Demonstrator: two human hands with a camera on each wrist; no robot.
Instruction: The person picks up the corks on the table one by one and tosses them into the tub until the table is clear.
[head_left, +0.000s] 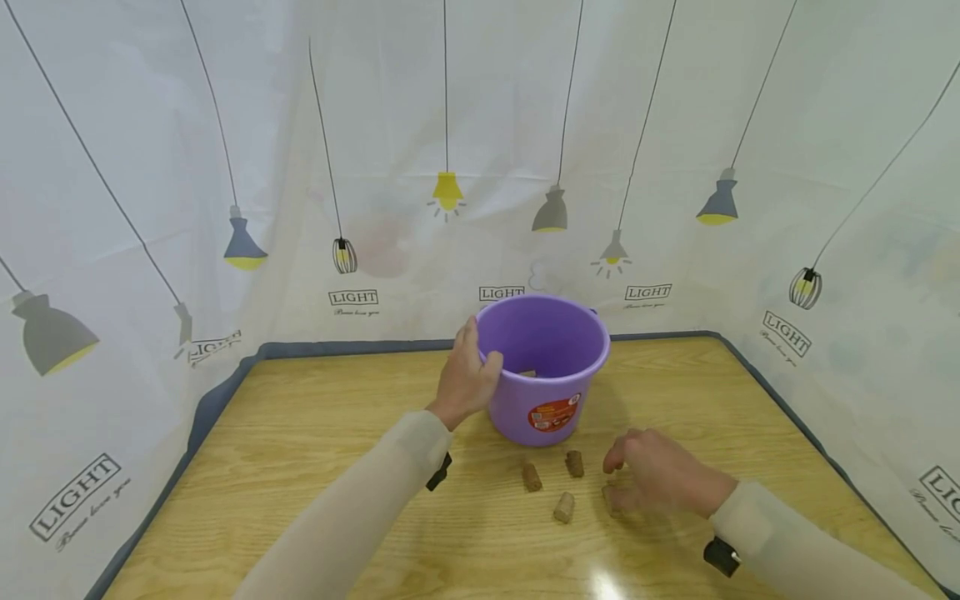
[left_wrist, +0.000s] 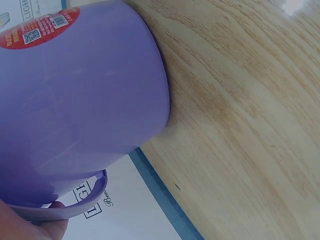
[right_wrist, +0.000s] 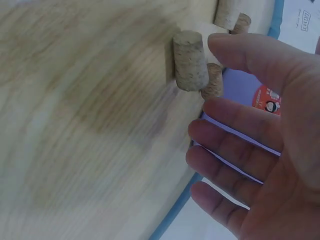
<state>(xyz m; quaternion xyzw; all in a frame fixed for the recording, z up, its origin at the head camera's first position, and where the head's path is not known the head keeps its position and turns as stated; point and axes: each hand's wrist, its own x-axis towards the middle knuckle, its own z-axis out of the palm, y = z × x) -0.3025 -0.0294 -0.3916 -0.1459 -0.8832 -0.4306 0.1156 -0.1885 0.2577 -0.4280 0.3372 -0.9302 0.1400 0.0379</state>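
Observation:
A purple bucket (head_left: 551, 408) with a red oval label stands upright on the table. My left hand (head_left: 467, 379) grips its rim on the left side, thumb toward me; in the left wrist view only part of that hand (left_wrist: 27, 225) shows, at the rim by a purple handle loop (left_wrist: 92, 197). Several cork stoppers lie in front of the bucket, among them a pale one (head_left: 565, 507) and a browner one (head_left: 532, 477). My right hand (head_left: 663, 471) hovers beside the nearest cork (right_wrist: 190, 60), fingers spread and apart from it. A small light piece (head_left: 528, 373) lies inside the bucket.
The wooden table (head_left: 337, 417) has a dark blue edging (head_left: 360, 347). White cloth walls (head_left: 405, 108) printed with lamps stand behind it and at both sides. Dark straps with small devices (head_left: 722, 556) sit at both wrists.

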